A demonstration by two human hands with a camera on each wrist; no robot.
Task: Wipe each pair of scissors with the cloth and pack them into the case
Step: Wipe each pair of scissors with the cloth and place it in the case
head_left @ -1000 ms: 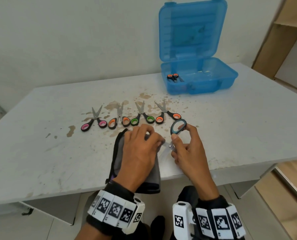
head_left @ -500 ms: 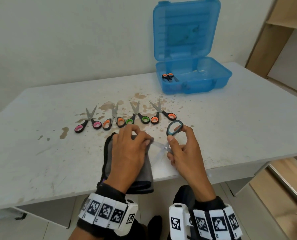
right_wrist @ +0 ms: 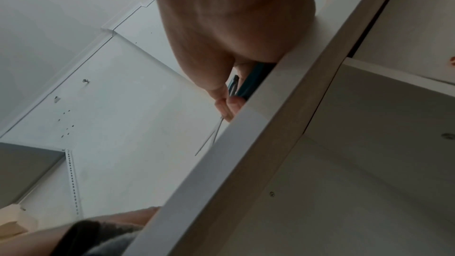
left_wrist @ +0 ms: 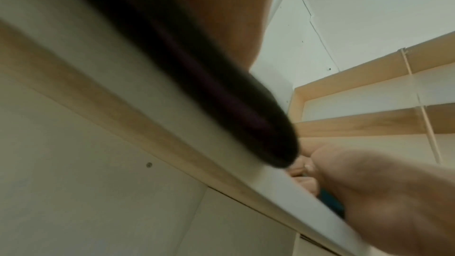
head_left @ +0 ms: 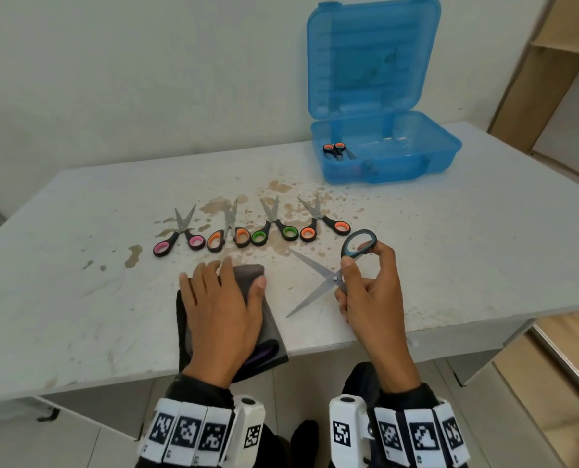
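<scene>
My right hand (head_left: 365,282) holds the blue-handled scissors (head_left: 318,276) by their handles, blades spread wide and pointing left over the table. My left hand (head_left: 220,298) lies flat with straight fingers on the folded grey cloth (head_left: 264,329) at the table's front edge. Several more scissors lie in a row beyond the hands: a pink pair (head_left: 179,235), an orange pair (head_left: 228,231), a green pair (head_left: 274,228) and another orange pair (head_left: 325,224). The open blue case (head_left: 450,153) stands at the back right with one orange-handled pair (head_left: 337,151) inside. In the right wrist view the blades (right_wrist: 209,141) show past the table edge.
The white table (head_left: 483,248) is stained brown around the row of scissors. A wooden shelf unit (head_left: 571,62) stands to the right of the table. The case lid (head_left: 372,55) leans upright against the wall.
My left hand let go of the blade and flattened onto the cloth. The right hand drew the scissors to the right, clear of the cloth, with the blades spread wide.
</scene>
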